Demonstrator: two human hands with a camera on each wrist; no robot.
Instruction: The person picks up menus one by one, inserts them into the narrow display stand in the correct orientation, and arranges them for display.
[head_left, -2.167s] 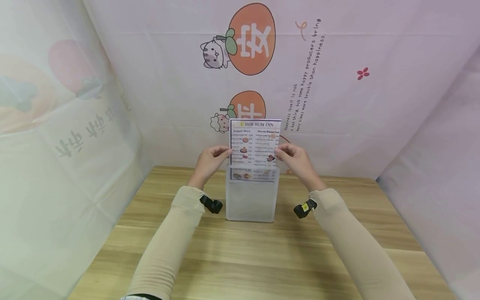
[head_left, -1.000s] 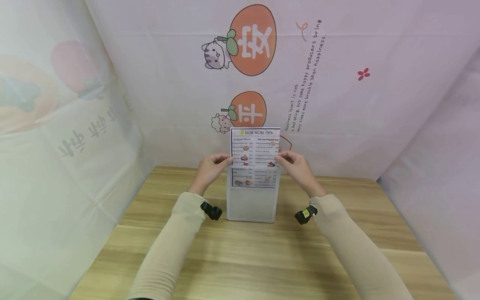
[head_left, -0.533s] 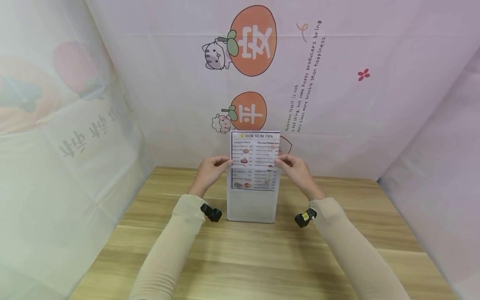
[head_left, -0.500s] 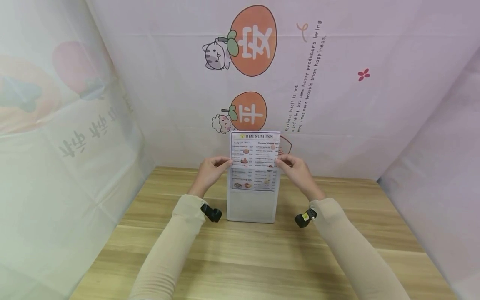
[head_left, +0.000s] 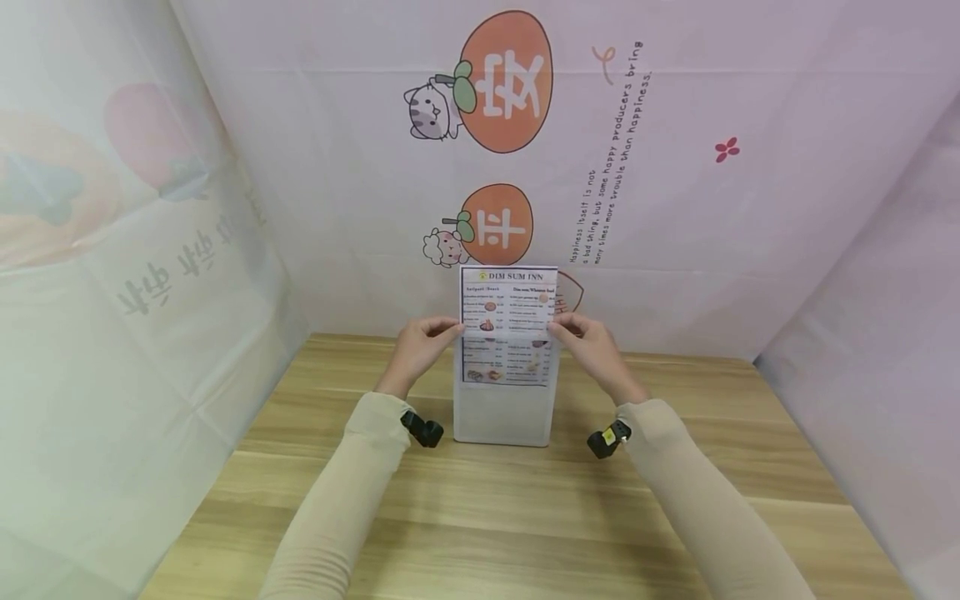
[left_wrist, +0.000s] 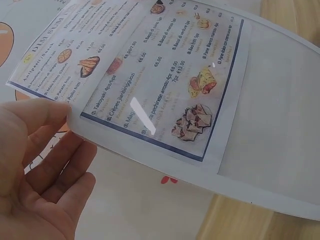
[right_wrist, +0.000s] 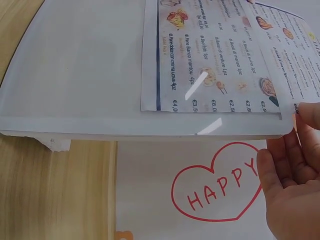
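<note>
A printed "DIM SUM INN" menu sheet [head_left: 510, 302] stands partway down inside a white, clear-fronted menu holder [head_left: 502, 417]. Its upper part sticks out above the holder's top edge, while its lower part shows through the clear front. At the sheet's left edge, my left hand [head_left: 422, 352] pinches the paper between thumb and fingers, right by the holder's top corner [left_wrist: 75, 117]. My right hand [head_left: 596, 354] pinches the opposite edge at the same height. In the right wrist view, the sheet's lower end [right_wrist: 150, 75] lies behind the clear front, above a bare stretch of holder.
The holder stands upright on a wood-grain table [head_left: 480, 517]. Close behind rises a pale cloth backdrop [head_left: 360, 208] printed with orange fruit and cartoon animals. Cloth walls [head_left: 112, 400] flank the table on both sides. A black camera [head_left: 423, 429] is strapped to each wrist.
The menu sheet has slid down deeper into the holder, with both hands lowering along with it. The holder has stayed in place on the table.
</note>
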